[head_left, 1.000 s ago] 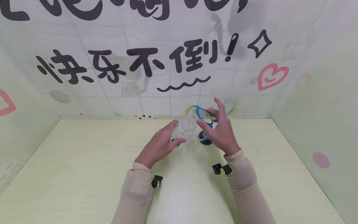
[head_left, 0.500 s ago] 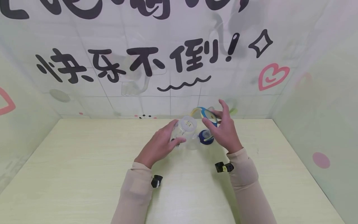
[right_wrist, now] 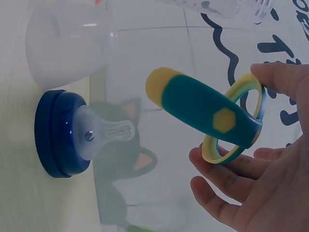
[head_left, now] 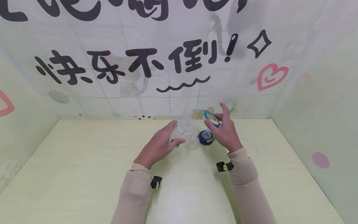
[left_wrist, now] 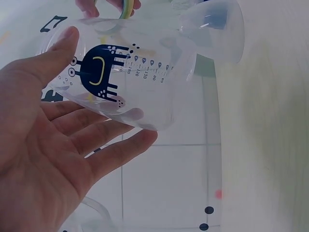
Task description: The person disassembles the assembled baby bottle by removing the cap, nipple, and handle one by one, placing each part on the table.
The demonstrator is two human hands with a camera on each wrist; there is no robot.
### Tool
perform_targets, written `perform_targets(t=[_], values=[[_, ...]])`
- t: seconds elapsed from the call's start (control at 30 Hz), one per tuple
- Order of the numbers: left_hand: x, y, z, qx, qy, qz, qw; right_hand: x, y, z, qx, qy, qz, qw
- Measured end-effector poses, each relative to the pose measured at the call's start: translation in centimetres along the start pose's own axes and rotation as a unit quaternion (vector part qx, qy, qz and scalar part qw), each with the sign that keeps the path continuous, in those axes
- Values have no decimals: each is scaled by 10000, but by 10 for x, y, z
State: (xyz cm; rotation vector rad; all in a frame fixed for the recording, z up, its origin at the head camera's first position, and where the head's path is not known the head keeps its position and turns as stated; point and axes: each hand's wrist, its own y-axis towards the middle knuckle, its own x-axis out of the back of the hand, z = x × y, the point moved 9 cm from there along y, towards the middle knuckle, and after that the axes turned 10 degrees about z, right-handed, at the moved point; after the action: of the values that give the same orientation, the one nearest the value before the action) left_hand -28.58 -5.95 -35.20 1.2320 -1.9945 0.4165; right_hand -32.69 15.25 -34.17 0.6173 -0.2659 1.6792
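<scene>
My left hand [head_left: 159, 143] grips a clear baby bottle [left_wrist: 159, 92] round its body, thumb on one side and fingers on the other. The bottle carries a dark crab print and a measuring scale; it is tilted, with no teat on it. To its right, my right hand [head_left: 226, 133] pinches the ring of a blue-and-yellow bottle handle [right_wrist: 207, 111] between thumb and fingers, off the table. Below that hand, a blue collar with a clear teat [right_wrist: 58, 135] stands upright on the table. Beside the collar stands a translucent domed cap [right_wrist: 67, 48], partly behind the bottle in the head view.
The pale wooden table [head_left: 98, 174] runs up to a back wall [head_left: 139, 105] with black lettering and drawings, close behind both hands. Side walls [head_left: 316, 133] bound the table left and right. A small black device [head_left: 224, 167] is at the right wrist.
My right hand has moved right and slightly down with the handle, away from the bottle. More of the blue collar and teat shows now. My left hand and the bottle stay nearly in place.
</scene>
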Motion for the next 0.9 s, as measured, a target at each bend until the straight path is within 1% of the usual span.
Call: perform_targets(t=[0.3, 0.6, 0.9], values=[[-1, -1, 0, 21, -2, 33, 10000, -1, 3, -15, -230, -102, 108, 9996], [0, -1, 0, 2, 4, 41, 10000, -7, 5, -32, -554, -264, 360, 9975], [0, -1, 0, -31, 18, 14, 10000, -11, 7, -42, -620, -280, 437, 9967]])
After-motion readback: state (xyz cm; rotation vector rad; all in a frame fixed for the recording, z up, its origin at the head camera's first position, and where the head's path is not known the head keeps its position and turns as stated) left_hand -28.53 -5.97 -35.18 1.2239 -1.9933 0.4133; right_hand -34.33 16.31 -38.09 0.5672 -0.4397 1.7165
